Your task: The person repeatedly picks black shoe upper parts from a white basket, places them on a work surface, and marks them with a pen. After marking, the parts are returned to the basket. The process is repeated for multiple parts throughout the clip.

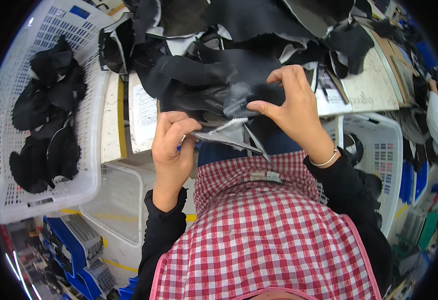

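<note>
Close in front of my body, the fingers of my left hand [171, 137] are closed in a pinch on the near edge of a black leather-like piece [194, 92]. Its near edge folds back to show a pale grey underside [229, 134]. A translucent, bluish-grey patch [236, 99] lies on the black surface. My right hand [297, 102] is over the piece's right side, its thumb and fingers spread apart. The thumb tip is at the patch's right edge; I cannot tell whether it presses. Something small and blue shows beside my left fingers, partly hidden.
Black cut pieces [249, 22] are heaped at the table's far side. A white basket [96, 125] with black pieces stands left, another basket [389, 165] right. A printed sheet [143, 117] lies left, a pen-like tool [324, 92] right. A person's sleeve [434, 120] shows far right.
</note>
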A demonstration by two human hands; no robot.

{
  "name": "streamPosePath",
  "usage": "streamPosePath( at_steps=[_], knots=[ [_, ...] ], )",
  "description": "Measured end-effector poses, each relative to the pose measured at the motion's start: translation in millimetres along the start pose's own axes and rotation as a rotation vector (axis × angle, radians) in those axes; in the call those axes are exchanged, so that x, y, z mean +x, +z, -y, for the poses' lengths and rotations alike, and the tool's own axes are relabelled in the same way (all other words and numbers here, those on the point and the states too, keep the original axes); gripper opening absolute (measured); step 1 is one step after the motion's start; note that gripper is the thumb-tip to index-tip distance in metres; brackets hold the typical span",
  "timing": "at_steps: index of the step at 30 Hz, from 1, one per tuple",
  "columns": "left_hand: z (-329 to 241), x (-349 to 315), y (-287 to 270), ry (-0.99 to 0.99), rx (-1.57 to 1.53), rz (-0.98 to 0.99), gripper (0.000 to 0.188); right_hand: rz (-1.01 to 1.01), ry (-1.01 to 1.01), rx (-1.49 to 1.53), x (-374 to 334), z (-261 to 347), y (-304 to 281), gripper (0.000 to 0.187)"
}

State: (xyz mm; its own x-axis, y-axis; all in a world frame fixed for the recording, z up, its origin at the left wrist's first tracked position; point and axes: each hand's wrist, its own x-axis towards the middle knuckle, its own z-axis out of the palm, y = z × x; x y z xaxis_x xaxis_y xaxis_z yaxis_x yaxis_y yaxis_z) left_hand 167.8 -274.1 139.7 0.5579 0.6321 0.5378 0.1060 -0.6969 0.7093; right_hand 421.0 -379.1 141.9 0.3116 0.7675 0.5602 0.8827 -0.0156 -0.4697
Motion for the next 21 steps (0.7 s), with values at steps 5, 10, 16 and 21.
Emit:
streamPosePath(
  at_steps=[5, 10, 16, 21],
  knots=[
    [12, -4, -2, 0.027, -0.019, 0.011, 0.045, 0.405, 0.202, 0.508, -21, 11, 4, 0.034],
    [12, 2, -19, 0.058, -0.018, 0.11, 0.039, 0.233, 0.035, 0.4, -18, 32, 24, 0.024],
    [6, 9, -39, 0.212, -0.137, 0.076, 0.029, -0.02, 0.383, 0.861, 12, -12, 37, 0.025],
    [13, 15, -37, -0.018, -0.093, 0.053, 0.028, -0.127, 0.929, 0.94, 19, 5, -5, 0.031]
  ],
)
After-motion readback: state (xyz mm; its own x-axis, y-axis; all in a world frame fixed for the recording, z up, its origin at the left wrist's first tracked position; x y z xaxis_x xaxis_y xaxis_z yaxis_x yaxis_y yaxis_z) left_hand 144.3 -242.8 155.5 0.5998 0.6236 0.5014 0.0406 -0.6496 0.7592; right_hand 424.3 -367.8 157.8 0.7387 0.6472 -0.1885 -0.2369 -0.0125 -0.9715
